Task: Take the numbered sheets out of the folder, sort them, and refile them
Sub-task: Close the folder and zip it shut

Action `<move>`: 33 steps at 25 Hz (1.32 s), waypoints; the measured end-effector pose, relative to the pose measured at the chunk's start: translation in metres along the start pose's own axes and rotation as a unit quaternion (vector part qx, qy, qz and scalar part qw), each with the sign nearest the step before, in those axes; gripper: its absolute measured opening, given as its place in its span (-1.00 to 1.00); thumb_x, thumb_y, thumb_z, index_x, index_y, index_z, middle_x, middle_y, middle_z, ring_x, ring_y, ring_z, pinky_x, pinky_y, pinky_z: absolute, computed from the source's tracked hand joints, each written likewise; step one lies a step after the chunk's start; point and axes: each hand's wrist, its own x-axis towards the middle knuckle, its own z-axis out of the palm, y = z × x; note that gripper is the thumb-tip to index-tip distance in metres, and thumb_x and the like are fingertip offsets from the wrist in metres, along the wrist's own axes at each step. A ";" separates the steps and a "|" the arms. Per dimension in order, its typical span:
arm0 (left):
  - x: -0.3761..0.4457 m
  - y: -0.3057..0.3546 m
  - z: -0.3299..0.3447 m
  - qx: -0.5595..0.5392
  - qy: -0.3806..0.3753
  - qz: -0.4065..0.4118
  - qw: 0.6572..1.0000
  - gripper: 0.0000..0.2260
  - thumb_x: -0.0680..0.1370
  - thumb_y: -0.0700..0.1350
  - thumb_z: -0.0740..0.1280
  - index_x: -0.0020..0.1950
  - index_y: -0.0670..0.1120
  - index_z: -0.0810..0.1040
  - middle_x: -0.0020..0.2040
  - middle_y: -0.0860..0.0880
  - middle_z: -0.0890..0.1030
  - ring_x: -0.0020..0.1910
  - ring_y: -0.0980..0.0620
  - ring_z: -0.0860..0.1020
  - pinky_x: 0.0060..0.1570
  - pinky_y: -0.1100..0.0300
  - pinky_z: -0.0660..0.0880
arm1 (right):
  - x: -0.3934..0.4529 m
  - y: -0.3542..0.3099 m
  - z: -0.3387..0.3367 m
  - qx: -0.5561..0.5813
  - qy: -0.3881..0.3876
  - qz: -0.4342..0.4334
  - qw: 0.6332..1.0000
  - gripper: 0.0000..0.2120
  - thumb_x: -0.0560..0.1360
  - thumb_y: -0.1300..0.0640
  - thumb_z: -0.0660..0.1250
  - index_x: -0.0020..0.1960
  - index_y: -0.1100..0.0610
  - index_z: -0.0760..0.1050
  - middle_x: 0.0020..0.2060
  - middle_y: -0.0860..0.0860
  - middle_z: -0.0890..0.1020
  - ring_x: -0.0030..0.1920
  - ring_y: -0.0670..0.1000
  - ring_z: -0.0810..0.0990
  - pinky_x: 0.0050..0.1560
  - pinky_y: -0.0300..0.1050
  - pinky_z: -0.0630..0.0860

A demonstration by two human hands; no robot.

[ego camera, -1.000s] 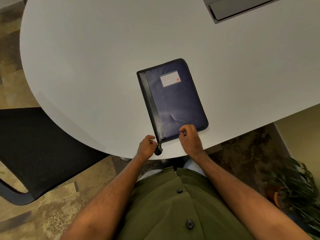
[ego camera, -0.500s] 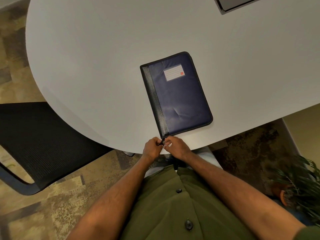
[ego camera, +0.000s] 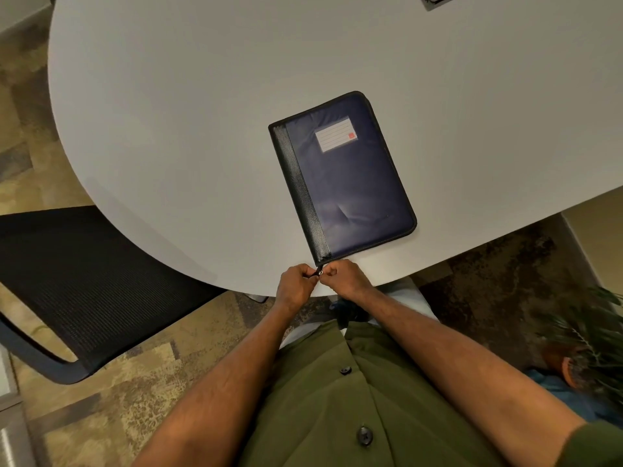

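Observation:
A dark blue zip folder [ego camera: 350, 183] with a black spine and a white label lies closed on the white table [ego camera: 168, 129], near its front edge. Both hands meet at the folder's near left corner. My left hand [ego camera: 295, 286] and my right hand [ego camera: 345, 279] have their fingers curled around the small metal zip pull [ego camera: 320, 272] that sticks out between them. No numbered sheets are visible; the folder hides its contents.
A black mesh chair [ego camera: 77, 281] stands to the left of the table. A potted plant [ego camera: 593, 348] sits on the floor at the right. A grey inset panel [ego camera: 438, 0] shows at the table's far edge.
One second ago my right hand rested on the folder's lower edge; it has moved left to join my left hand at the zip pull. The folder has not opened.

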 end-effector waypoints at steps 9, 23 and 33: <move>-0.001 -0.001 -0.004 -0.003 -0.009 -0.006 1.000 -0.94 0.59 -0.26 0.39 0.00 -0.16 0.67 -0.11 -0.08 0.68 -0.09 -0.08 0.61 -0.07 0.12 0.48 | 0.000 -0.003 0.003 0.165 -0.060 0.087 0.981 -0.81 0.54 0.12 0.49 0.13 0.14 0.63 -0.01 0.05 0.73 -0.05 0.01 0.73 -0.08 -0.13 0.59; 0.001 0.000 -0.008 -0.019 -0.021 -0.022 0.999 -0.92 0.57 -0.26 0.39 -0.05 -0.14 0.68 -0.12 -0.11 0.70 -0.08 -0.12 0.64 -0.03 0.03 0.56 | 0.004 -0.004 0.018 0.029 0.028 0.059 0.997 -0.78 0.53 -0.04 0.49 -0.19 0.07 0.61 -0.22 0.07 0.71 -0.24 0.02 0.60 -0.12 -0.02 0.60; 0.002 0.001 -0.003 0.058 0.006 0.008 0.998 -0.93 0.62 -0.13 0.41 -0.07 -0.07 0.64 -0.12 -0.02 0.66 -0.15 -0.01 0.56 -0.18 0.13 0.40 | -0.004 -0.003 0.013 -0.075 0.112 0.038 0.990 -0.84 0.59 -0.06 0.42 0.01 -0.03 0.74 -0.18 -0.11 0.74 -0.18 -0.03 0.68 -0.20 -0.14 0.58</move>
